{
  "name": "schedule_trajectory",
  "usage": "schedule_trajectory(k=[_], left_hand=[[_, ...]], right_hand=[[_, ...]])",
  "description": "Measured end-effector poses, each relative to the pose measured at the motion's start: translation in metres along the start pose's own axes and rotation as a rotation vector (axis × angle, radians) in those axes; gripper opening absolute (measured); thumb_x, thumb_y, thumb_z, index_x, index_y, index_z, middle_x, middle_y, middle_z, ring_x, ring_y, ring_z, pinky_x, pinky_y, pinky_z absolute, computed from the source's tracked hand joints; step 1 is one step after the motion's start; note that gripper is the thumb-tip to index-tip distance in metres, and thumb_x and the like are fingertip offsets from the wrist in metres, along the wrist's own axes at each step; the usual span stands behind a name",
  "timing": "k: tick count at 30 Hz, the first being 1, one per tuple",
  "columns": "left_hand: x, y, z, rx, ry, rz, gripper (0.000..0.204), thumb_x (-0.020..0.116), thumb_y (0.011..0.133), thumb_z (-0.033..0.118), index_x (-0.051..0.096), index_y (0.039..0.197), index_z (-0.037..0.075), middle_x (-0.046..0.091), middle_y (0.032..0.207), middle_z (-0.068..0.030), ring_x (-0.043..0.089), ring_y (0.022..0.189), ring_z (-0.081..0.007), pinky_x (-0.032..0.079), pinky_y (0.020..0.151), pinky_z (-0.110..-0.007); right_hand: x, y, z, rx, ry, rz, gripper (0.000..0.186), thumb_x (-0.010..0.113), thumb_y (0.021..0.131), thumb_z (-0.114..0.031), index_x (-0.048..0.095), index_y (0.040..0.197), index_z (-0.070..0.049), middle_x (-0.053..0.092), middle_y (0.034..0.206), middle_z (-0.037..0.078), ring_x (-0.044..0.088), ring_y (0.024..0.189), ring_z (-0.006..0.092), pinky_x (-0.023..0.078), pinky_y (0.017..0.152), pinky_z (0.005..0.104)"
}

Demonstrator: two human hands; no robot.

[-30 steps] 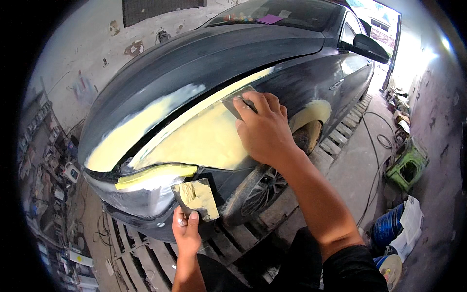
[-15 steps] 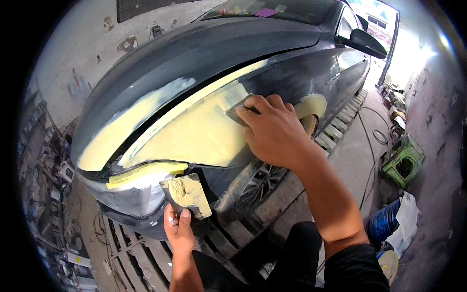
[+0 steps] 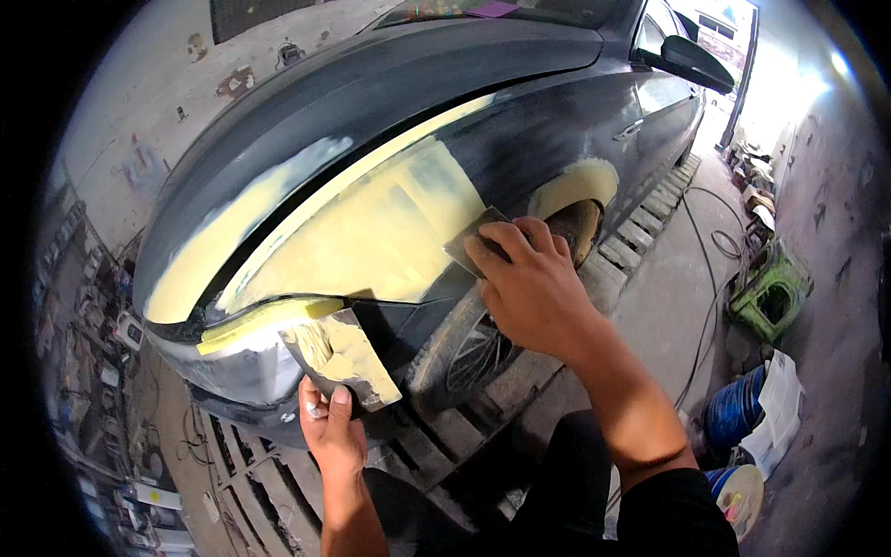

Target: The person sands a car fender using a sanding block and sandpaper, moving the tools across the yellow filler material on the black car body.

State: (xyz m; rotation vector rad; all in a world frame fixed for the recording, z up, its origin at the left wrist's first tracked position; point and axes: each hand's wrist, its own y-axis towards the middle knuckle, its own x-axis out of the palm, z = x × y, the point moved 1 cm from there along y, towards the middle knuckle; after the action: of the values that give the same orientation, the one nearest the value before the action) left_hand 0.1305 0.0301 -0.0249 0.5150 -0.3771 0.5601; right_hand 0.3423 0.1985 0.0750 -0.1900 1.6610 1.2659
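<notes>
My right hand [image 3: 524, 278] is closed on a dark flat spreader blade [image 3: 464, 243] held against a dark car's front fender [image 3: 371, 232], at the right edge of a broad pale yellow coating, just above the front wheel [image 3: 469, 362]. My left hand [image 3: 329, 427] grips a square plate [image 3: 367, 371] loaded with thick pale yellow paste, low in front of the bumper [image 3: 223, 371], beside yellow masking tape [image 3: 241, 330]. Pale yellow patches also cover the hood edge [image 3: 209, 265] and wheel arch [image 3: 585, 176]. The spreader is partly hidden by my fingers.
The car stands above wooden slats [image 3: 255, 473]. A side mirror [image 3: 691, 65] juts at upper right. Along the right wall lie a looped hose [image 3: 707, 260], a green plastic stool-like object [image 3: 770, 297] and blue buckets [image 3: 729, 418]. Assorted clutter [image 3: 93, 306] lines the left.
My right hand and spreader have moved down the fender toward the wheel, leaving a wider coated band behind. My left hand with the plate has shifted slightly left.
</notes>
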Motion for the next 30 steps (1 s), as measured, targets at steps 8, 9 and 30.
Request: schedule_trajectory(k=[8,9,30], left_hand=[[0.027,-0.005,0.007,-0.050,-0.143,-0.015,0.046,0.059,0.090,0.008,0.043,0.132,0.001,0.055,0.124,-0.0094,0.054,0.112,-0.0199,0.042,0.099,-0.036],[0.035,-0.008,0.011,-0.067,-0.151,-0.001,0.046,0.059,0.090,0.008,0.043,0.132,0.001,0.055,0.124,-0.0092,0.054,0.112,-0.0201,0.042,0.099,-0.036],[0.008,-0.002,0.021,0.040,-0.200,0.052,0.042,0.058,0.092,0.009,0.043,0.130,0.006,0.055,0.122,-0.0070,0.054,0.112,-0.0187,0.042,0.098,-0.037]], right_hand=[[0.009,-0.027,0.003,0.047,0.053,-0.045,0.042,0.060,0.083,-0.018,0.057,0.124,-0.008,0.048,0.127,0.011,0.042,0.121,0.0382,0.040,0.093,0.0543],[0.008,-0.032,0.002,0.051,0.053,-0.054,0.042,0.060,0.083,-0.018,0.057,0.124,-0.008,0.048,0.128,0.012,0.041,0.122,0.0386,0.040,0.094,0.0541],[0.000,0.016,0.001,0.034,0.115,0.186,0.047,0.060,0.086,-0.016,0.050,0.132,-0.012,0.038,0.138,0.009,0.034,0.127,0.0355,0.034,0.099,0.0526]])
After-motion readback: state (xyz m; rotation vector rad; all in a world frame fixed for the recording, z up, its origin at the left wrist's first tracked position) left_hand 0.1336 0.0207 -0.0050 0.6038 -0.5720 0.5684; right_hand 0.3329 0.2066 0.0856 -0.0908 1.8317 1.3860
